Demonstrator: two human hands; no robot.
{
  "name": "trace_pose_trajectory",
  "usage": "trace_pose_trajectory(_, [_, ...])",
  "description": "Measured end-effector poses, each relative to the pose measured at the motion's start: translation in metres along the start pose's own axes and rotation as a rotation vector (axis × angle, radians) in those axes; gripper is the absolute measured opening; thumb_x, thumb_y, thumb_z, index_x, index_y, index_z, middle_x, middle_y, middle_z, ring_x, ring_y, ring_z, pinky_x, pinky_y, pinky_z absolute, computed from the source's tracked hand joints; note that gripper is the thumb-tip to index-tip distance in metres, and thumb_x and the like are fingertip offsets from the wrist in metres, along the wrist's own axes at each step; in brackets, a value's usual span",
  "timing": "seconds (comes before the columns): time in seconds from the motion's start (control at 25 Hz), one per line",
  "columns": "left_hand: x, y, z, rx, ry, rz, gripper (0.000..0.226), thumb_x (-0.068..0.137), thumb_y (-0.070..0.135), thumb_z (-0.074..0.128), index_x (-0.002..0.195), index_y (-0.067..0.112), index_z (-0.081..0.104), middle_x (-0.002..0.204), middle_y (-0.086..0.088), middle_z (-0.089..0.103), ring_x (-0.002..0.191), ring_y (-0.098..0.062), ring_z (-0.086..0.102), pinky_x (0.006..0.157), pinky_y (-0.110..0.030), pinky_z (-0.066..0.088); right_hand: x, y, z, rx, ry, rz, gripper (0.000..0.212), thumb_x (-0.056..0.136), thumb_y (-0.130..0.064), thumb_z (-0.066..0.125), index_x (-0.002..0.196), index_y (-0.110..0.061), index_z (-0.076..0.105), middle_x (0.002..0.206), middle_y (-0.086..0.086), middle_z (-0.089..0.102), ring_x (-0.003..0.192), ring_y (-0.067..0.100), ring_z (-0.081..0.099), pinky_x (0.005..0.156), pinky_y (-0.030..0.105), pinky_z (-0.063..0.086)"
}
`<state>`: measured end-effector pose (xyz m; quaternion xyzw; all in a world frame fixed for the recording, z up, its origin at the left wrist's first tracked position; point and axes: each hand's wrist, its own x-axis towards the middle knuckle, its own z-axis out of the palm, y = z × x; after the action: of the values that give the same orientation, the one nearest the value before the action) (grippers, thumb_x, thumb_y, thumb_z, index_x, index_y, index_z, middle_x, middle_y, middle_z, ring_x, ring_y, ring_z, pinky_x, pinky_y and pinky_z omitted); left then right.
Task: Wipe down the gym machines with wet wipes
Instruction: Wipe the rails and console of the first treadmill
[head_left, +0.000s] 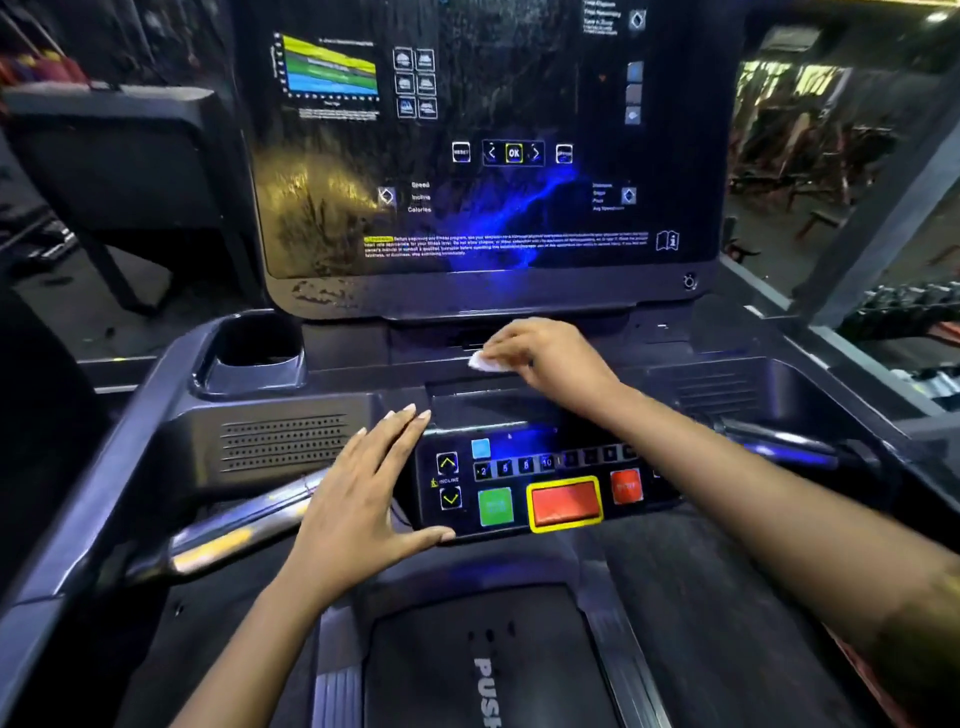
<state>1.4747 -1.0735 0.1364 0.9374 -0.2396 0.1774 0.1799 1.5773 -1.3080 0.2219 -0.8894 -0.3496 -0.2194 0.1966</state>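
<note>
A dark treadmill console (322, 395) fills the view, with a tall glossy display panel (488, 208) showing wet streaks. My right hand (550, 358) reaches over the ledge just below the display and holds a small white wet wipe (485, 362) pressed against that ledge. My left hand (363, 499) lies flat with straight fingers on the left edge of the button panel (545, 483), thumb under its front lip. That panel carries a green button, a yellow-framed red button and incline arrows.
A cup holder (254, 353) sits at the console's left. A chrome handlebar (234, 535) runs under my left hand. The treadmill deck cover (467, 665) lies below. Another machine (114, 171) stands at the left, with a mirror (831, 156) and dumbbell rack (904, 312) at the right.
</note>
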Motion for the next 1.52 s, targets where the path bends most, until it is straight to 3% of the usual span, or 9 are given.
trace_pose_trajectory(0.12, [0.000,0.000,-0.002,-0.029,-0.002,-0.006,0.095,0.072,0.073,0.050,0.149,0.026,0.020,0.154,0.004,0.029,0.139,-0.012,0.029,0.116,-0.032,0.014,0.033,0.007,0.030,-0.126,-0.402,-0.229,0.019,0.083,-0.016,0.062,0.097,-0.010,0.074,0.100,0.006,0.070,0.094,0.027,0.064,0.074,0.033,0.049])
trace_pose_trajectory(0.2, [0.000,0.000,-0.003,-0.072,0.003,-0.038,0.086,0.076,0.070,0.049,0.148,0.029,0.024,0.152,0.007,0.031,0.140,-0.012,0.029,0.117,-0.033,0.013,0.047,0.008,0.048,-0.186,-0.545,-0.316,0.023,0.088,-0.024,0.057,0.100,-0.012,0.073,0.105,0.003,0.069,0.100,0.025,0.061,0.074,0.031,0.046])
trace_pose_trajectory(0.36, [0.020,0.012,0.002,-0.118,0.068,-0.082,0.066,0.088,0.063,0.039,0.140,0.022,0.042,0.144,0.002,0.042,0.139,-0.016,0.031,0.115,-0.037,0.016,0.045,0.026,0.058,-0.153,-0.447,-0.583,0.036,0.086,-0.024,0.042,0.096,-0.009,0.073,0.095,0.005,0.072,0.083,0.025,0.067,0.058,0.029,0.054])
trace_pose_trajectory(0.48, [0.033,0.023,0.012,-0.024,0.052,-0.060,0.062,0.091,0.059,0.037,0.139,0.021,0.046,0.145,-0.001,0.044,0.140,-0.019,0.031,0.113,-0.041,0.022,0.032,0.039,0.049,-0.155,-0.459,-0.624,0.038,0.084,-0.020,0.040,0.101,-0.010,0.072,0.100,0.005,0.071,0.086,0.023,0.068,0.061,0.027,0.055])
trace_pose_trajectory(0.88, [0.037,0.017,0.015,0.008,0.045,-0.001,0.056,0.092,0.059,0.035,0.137,0.026,0.044,0.140,-0.001,0.047,0.133,-0.021,0.040,0.111,-0.044,0.025,-0.023,0.094,-0.017,-0.178,-0.585,-0.148,0.043,0.083,-0.024,0.037,0.104,-0.015,0.073,0.103,-0.001,0.071,0.089,0.016,0.069,0.071,0.025,0.055])
trace_pose_trajectory(1.04, [0.036,0.016,0.012,-0.002,0.027,0.009,0.056,0.092,0.058,0.035,0.136,0.026,0.045,0.137,-0.001,0.049,0.132,-0.021,0.042,0.112,-0.042,0.024,-0.024,0.102,-0.030,-0.183,-0.648,0.137,0.026,0.087,-0.010,0.057,0.108,-0.017,0.071,0.107,0.000,0.070,0.099,0.020,0.066,0.083,0.027,0.048])
trace_pose_trajectory(1.24, [0.035,0.014,0.012,-0.009,0.026,0.025,0.056,0.091,0.057,0.035,0.136,0.025,0.044,0.135,-0.002,0.051,0.131,-0.021,0.042,0.113,-0.039,0.021,-0.041,0.086,-0.055,-0.095,-0.615,0.187,0.029,0.084,-0.002,0.062,0.105,-0.019,0.072,0.104,-0.004,0.071,0.096,0.015,0.067,0.084,0.031,0.051])
trace_pose_trajectory(1.44, [0.036,0.012,0.012,-0.014,0.020,0.052,0.059,0.090,0.057,0.036,0.135,0.021,0.049,0.134,-0.003,0.051,0.127,-0.022,0.044,0.115,-0.037,0.019,-0.057,0.052,-0.085,0.033,-0.567,0.268,0.025,0.083,-0.001,0.065,0.097,-0.020,0.075,0.098,-0.011,0.072,0.090,0.000,0.066,0.081,0.014,0.049])
trace_pose_trajectory(1.52, [0.035,0.011,0.011,-0.018,0.008,0.052,0.059,0.090,0.057,0.037,0.137,0.022,0.048,0.136,-0.003,0.050,0.128,-0.022,0.044,0.115,-0.036,0.017,-0.053,0.050,-0.087,0.100,-0.469,0.301,0.024,0.081,0.001,0.067,0.094,-0.017,0.075,0.096,-0.009,0.072,0.090,-0.002,0.065,0.080,0.014,0.049])
